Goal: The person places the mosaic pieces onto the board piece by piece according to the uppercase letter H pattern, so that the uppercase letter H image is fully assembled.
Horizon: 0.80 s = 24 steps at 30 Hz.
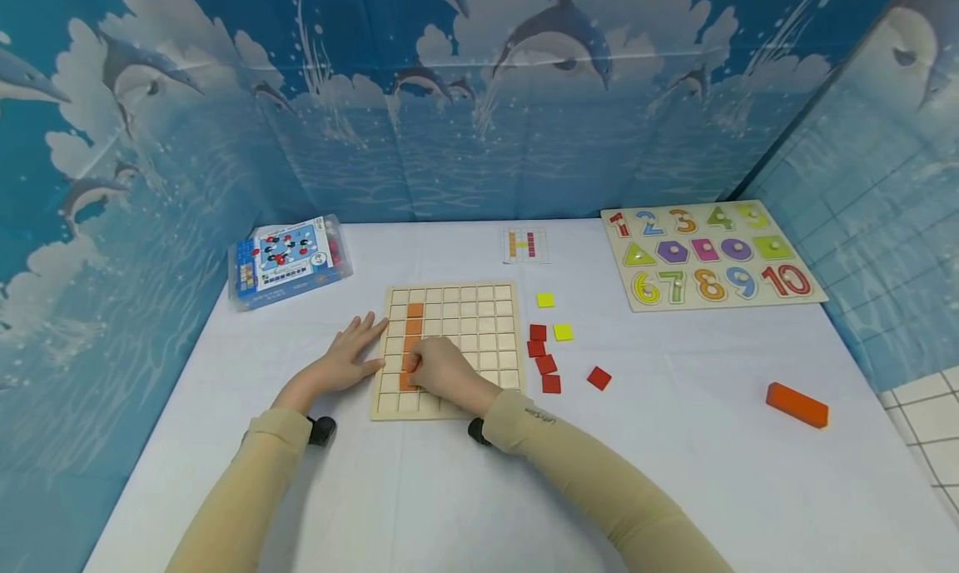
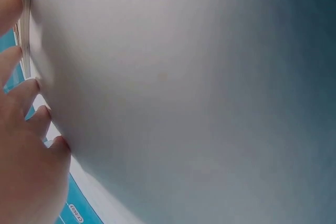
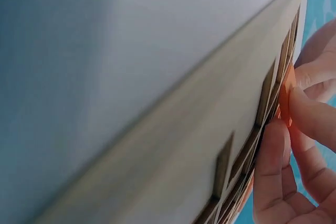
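A wooden grid board lies on the white table, with a column of orange square tiles in its second column from the left. My right hand reaches over the board and pinches an orange tile at the lower end of that column. In the right wrist view, thumb and fingertips hold this tile on edge, right at the grid's slots. My left hand lies along the board's left edge with fingers spread and touches it. Parts of the column are hidden behind the right hand.
Several red tiles and two yellow tiles lie right of the board. Behind it is a small pattern card. A boxed set sits back left, a number puzzle board back right, an orange block far right.
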Motion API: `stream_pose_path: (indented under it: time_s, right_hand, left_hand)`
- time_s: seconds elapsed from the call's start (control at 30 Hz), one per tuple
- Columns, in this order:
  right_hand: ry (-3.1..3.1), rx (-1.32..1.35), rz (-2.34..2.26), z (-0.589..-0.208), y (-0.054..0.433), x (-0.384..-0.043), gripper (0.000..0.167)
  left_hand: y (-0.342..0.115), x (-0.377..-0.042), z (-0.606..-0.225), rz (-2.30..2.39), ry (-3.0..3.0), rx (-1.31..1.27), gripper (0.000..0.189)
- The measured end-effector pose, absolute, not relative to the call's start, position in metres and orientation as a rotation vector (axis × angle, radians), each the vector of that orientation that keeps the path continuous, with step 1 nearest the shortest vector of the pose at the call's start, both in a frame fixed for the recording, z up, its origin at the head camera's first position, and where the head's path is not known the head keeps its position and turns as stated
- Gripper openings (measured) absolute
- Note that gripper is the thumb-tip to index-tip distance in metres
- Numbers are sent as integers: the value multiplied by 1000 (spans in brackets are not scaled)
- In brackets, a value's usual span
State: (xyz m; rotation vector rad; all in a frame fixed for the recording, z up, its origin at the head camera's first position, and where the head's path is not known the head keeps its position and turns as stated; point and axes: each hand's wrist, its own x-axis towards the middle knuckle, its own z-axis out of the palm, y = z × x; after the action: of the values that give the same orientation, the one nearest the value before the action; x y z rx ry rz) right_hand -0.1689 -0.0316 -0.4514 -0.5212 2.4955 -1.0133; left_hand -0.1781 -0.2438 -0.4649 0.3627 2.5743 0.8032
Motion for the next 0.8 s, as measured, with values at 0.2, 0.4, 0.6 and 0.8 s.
stream_pose_path:
  time_s: [0.2, 0.4, 0.6, 0.8]
  right_hand:
    - [2532, -554, -965, -449, -31, -166, 13]
    - [2491, -541, -1034, -450, -25, -165, 7]
    - [2434, -480, -1151, -446, 0, -166, 4]
    - [2476, -416, -1231, -440, 50, -173, 9]
  left_hand:
    - [-243, -177, -465, 803, 2583, 369, 68]
    - [-244, -177, -466, 811, 2581, 363, 68]
    - [-245, -176, -469, 809, 2574, 347, 69]
    - [-245, -177, -468, 813, 2571, 353, 69]
